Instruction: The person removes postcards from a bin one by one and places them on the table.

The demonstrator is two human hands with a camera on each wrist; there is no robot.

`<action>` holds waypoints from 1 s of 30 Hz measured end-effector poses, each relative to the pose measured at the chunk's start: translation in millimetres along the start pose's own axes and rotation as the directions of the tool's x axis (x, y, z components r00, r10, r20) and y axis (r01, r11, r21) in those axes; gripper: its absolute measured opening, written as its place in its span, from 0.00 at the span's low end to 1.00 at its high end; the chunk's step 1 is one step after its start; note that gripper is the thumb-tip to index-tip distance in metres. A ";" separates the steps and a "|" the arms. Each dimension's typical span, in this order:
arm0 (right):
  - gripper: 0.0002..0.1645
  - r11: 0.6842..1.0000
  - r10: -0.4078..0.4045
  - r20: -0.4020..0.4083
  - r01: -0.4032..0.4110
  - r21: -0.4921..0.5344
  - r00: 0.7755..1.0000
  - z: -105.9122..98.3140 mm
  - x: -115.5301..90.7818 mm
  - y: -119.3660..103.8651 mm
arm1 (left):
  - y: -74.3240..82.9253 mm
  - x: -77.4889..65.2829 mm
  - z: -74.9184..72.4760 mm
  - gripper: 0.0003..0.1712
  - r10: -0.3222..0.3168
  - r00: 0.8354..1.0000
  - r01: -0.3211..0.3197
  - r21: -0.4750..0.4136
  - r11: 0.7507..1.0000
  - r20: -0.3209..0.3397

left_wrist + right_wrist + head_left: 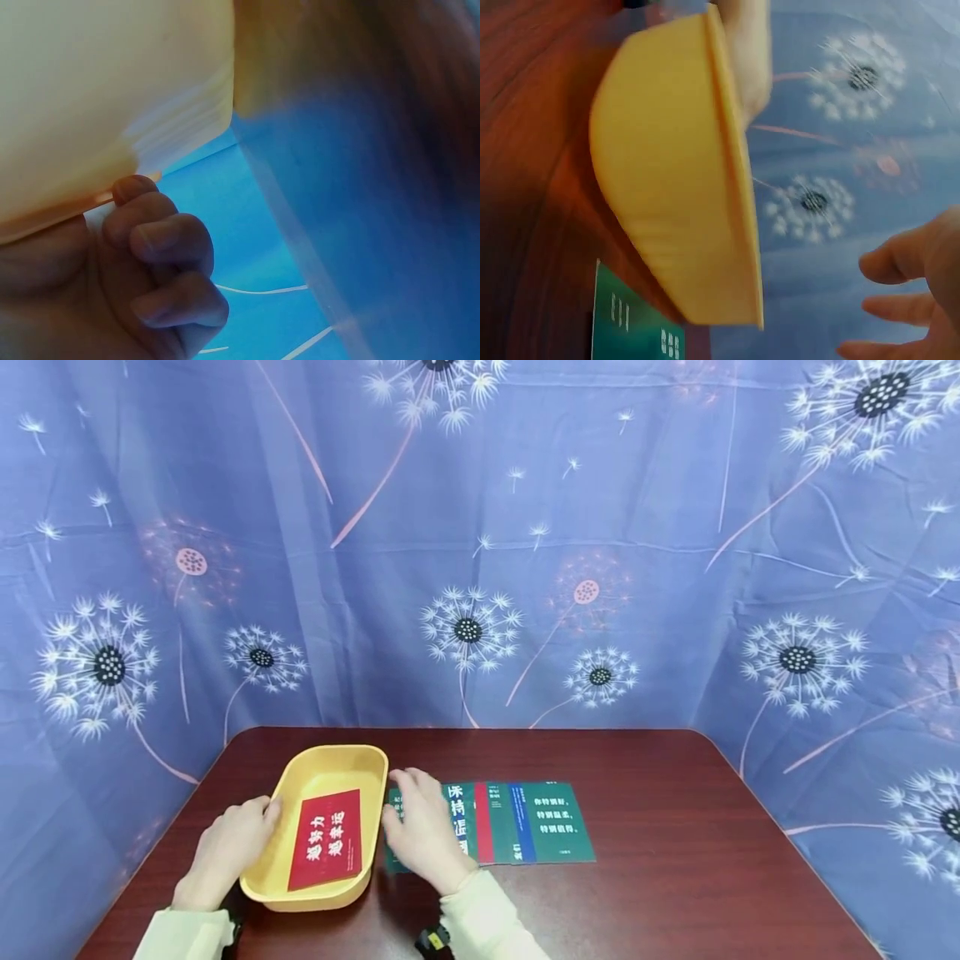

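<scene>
My left hand (227, 853) grips the left rim of a yellow plastic basin (367, 864). In the left wrist view its fingers (176, 240) are curled at the edge of the basin's pale outer wall (112, 90). A red card (326, 839) with white Chinese writing lies inside the basin. Just past the basin's right rim is my right hand (426, 827), holding nothing. The right wrist view shows its fingers (900, 307) spread and apart from the yellow wall.
Right of the basin, several overlapping cards lie in a row, among them a green card (558, 822), a blue strip (522, 827) and a red strip (483, 827). The brown table (675, 860) ends at a blue dandelion-print curtain (375, 635).
</scene>
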State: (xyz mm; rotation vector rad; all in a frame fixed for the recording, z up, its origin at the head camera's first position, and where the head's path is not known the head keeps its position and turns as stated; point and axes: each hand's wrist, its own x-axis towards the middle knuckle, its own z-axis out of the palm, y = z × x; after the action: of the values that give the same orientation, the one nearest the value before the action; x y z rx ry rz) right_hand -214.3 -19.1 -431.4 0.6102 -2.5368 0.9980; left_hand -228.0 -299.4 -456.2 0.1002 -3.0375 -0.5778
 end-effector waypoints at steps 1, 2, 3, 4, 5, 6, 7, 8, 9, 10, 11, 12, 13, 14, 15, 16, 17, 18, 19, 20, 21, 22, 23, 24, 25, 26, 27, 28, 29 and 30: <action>0.23 0.999 -0.023 0.012 0.024 -0.024 1.000 4.8 2.3 -5.2 | 0.1 0.1 -0.4 0.30 0.000 1.000 0.000 0.001 1.000 -0.006; 0.23 0.998 -0.044 0.025 0.045 -0.047 0.999 10.1 4.7 -10.2 | 0.0 0.1 -0.5 0.29 0.000 1.000 0.000 0.002 1.000 -0.013; 0.23 0.996 -0.061 0.040 0.064 -0.068 0.997 15.3 6.7 -15.0 | -0.2 0.0 -0.5 0.29 0.000 1.000 0.000 0.002 1.000 -0.019; 0.24 0.994 -0.068 0.063 0.073 -0.076 0.996 20.4 8.6 -19.6 | -0.5 -0.2 -0.4 0.29 0.001 1.000 0.000 0.003 1.000 -0.023; 0.25 0.994 -0.071 0.088 0.078 -0.072 0.994 25.4 10.2 -24.1 | -0.9 -0.6 -0.1 0.29 0.000 1.000 0.000 0.001 1.000 -0.024; 0.26 0.996 -0.062 0.115 0.069 -0.057 0.991 30.3 11.5 -28.5 | -1.4 -1.1 0.2 0.29 -0.002 1.000 0.002 0.000 1.000 -0.021; 0.27 0.998 -0.051 0.138 0.056 -0.036 0.989 35.2 12.5 -32.3 | -2.1 -1.7 0.6 0.29 -0.002 1.000 0.002 0.001 1.000 -0.019; 0.28 0.999 -0.033 0.157 0.035 -0.011 0.987 39.9 13.3 -35.9 | -2.6 -2.4 1.1 0.29 0.000 1.000 0.000 0.001 1.000 -0.017; 0.29 1.000 -0.016 0.177 0.014 0.014 0.984 44.2 13.9 -39.0 | -3.1 -3.2 1.5 0.28 0.005 1.000 -0.005 0.001 1.000 -0.018; 0.30 0.999 0.001 0.193 -0.007 0.033 0.981 48.2 14.6 -41.6 | -3.4 -3.9 1.9 0.27 0.011 1.000 -0.011 0.002 1.000 -0.021; 0.31 0.999 0.016 0.205 -0.025 0.045 0.979 51.8 15.4 -43.7 | -3.6 -4.3 2.1 0.26 0.020 0.999 -0.020 0.001 1.000 -0.027; 0.31 0.998 0.031 0.214 -0.042 0.048 0.976 55.5 16.3 -45.2 | -3.6 -4.6 2.2 0.26 0.029 0.999 -0.029 0.002 1.000 -0.035; 0.32 0.998 0.039 0.220 -0.048 0.038 0.975 58.5 17.3 -46.5 | -3.4 -4.5 2.1 0.25 0.039 0.998 -0.038 0.002 0.999 -0.045; 0.33 0.998 0.047 0.224 -0.053 0.020 0.973 61.5 18.2 -47.5 | -2.9 -4.1 1.8 0.25 0.049 0.997 -0.048 0.004 0.999 -0.055; 0.34 0.998 0.055 0.227 -0.056 -0.002 0.972 64.3 19.3 -48.2 | -2.3 -3.8 1.6 0.24 0.059 0.996 -0.059 0.004 0.998 -0.066; 0.34 0.998 0.068 0.230 -0.064 -0.023 0.971 67.1 20.4 -48.8 | -1.6 -3.4 1.3 0.24 0.065 0.995 -0.065 0.006 0.998 -0.071; 0.35 0.996 0.084 0.234 -0.076 -0.042 0.969 70.2 21.4 -49.2 | -0.9 -2.9 1.0 0.24 0.069 0.995 -0.069 0.006 0.998 -0.074; 0.36 0.994 0.103 0.239 -0.092 -0.054 0.966 73.3 22.6 -49.4 | -0.1 -2.7 0.5 0.24 0.071 0.995 -0.071 0.008 0.997 -0.073; 0.37 0.992 0.127 0.246 -0.117 -0.053 0.961 76.3 24.0 -49.7 | 0.5 -2.4 0.1 0.24 0.072 0.995 -0.071 0.009 0.997 -0.074; 0.38 0.987 0.158 0.256 -0.152 -0.042 0.954 79.4 25.7 -49.9 | 1.0 -2.0 -0.5 0.24 0.071 0.995 -0.071 0.010 0.997 -0.073; 0.39 0.980 0.198 0.265 -0.199 -0.022 0.944 82.5 27.8 -50.4 | 1.5 -2.0 -0.9 0.24 0.069 0.995 -0.069 0.011 0.998 -0.070; 0.41 0.968 0.241 0.274 -0.251 0.001 0.931 85.2 29.9 -50.6 | 1.5 -2.0 -0.8 0.24 0.068 0.995 -0.068 0.011 0.998 -0.068; 0.42 0.954 0.280 0.279 -0.299 0.027 0.919 87.3 32.0 -50.7 | 1.3 -1.9 -0.4 0.24 0.065 0.996 -0.064 0.011 0.998 -0.065; 0.44 0.937 0.317 0.280 -0.345 0.053 0.906 89.5 33.9 -50.8 | 1.2 -2.1 0.1 0.24 0.061 0.996 -0.061 0.011 0.998 -0.064; 0.46 0.918 0.355 0.279 -0.390 0.079 0.892 91.3 35.4 -50.9 | 1.1 -2.3 0.5 0.24 0.059 0.996 -0.058 0.012 0.998 -0.062; 0.47 0.899 0.386 0.276 -0.426 0.100 0.880 93.2 36.6 -51.0 | 0.9 -2.7 0.7 0.24 0.055 0.997 -0.055 0.010 0.998 -0.058; 0.48 0.886 0.410 0.268 -0.450 0.111 0.872 95.0 37.3 -51.0 | 0.5 -3.2 1.3 0.24 0.056 0.997 -0.055 0.010 0.998 -0.058; 0.49 0.878 0.423 0.261 -0.464 0.118 0.868 96.5 37.6 -51.1 | 0.0 -3.5 1.9 0.24 0.056 0.997 -0.056 0.010 0.998 -0.057; 0.50 0.873 0.432 0.253 -0.472 0.123 0.866 98.1 37.7 -51.4 | -0.4 -3.6 1.8 0.24 0.055 0.997 -0.054 0.009 0.998 -0.058; 0.50 0.872 0.437 0.246 -0.475 0.119 0.865 99.9 37.7 -51.7 | -0.5 -3.8 1.3 0.24 0.053 0.997 -0.053 0.007 0.999 -0.061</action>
State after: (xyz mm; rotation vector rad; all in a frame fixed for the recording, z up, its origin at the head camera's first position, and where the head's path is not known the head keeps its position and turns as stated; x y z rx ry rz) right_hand -235.8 -133.4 -454.5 0.1517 -2.8792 1.3959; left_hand -224.2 -299.2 -457.7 0.0362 -2.9726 -0.5521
